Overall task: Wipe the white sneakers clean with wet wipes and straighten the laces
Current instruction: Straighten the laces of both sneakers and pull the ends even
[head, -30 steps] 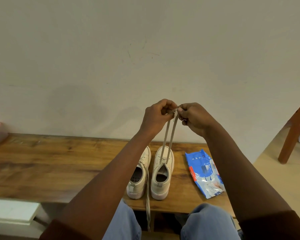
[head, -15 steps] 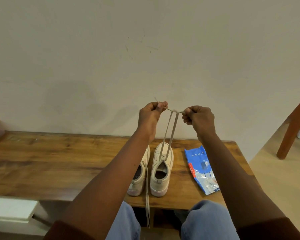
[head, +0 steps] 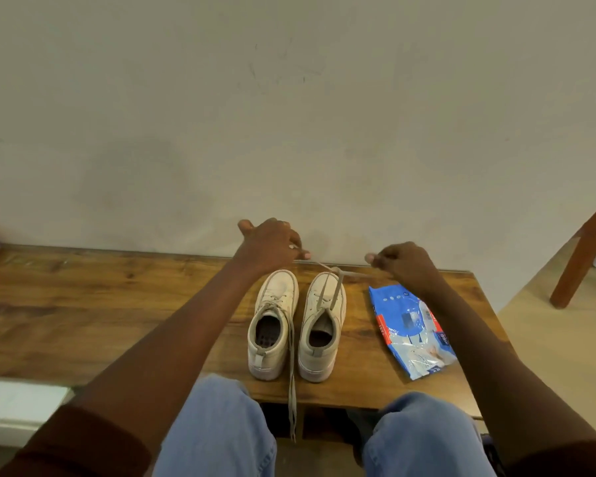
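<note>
Two white sneakers stand side by side on the wooden bench (head: 83,304), heels toward me. The right sneaker (head: 322,325) has its lace (head: 336,287) crossed in a knot above the toe. My left hand (head: 272,247) pinches one lace end at the left, above the toe of the left sneaker (head: 272,321). My right hand (head: 405,265) pinches the other end at the right, and the lace runs taut between them. The left sneaker's loose lace (head: 291,390) hangs over the bench's front edge. A blue wet wipes pack (head: 410,332) lies to the right of the sneakers.
A plain wall rises right behind the bench. A brown wooden chair leg (head: 582,256) stands on the floor at the right. My knees in blue jeans (head: 221,425) are at the bench's front edge. A white ledge (head: 14,404) sits at the lower left.
My hands have dropped from high above the sneaker down near the bench and moved apart, drawing the crossed lace ends sideways into a knot over the right sneaker's toe.
</note>
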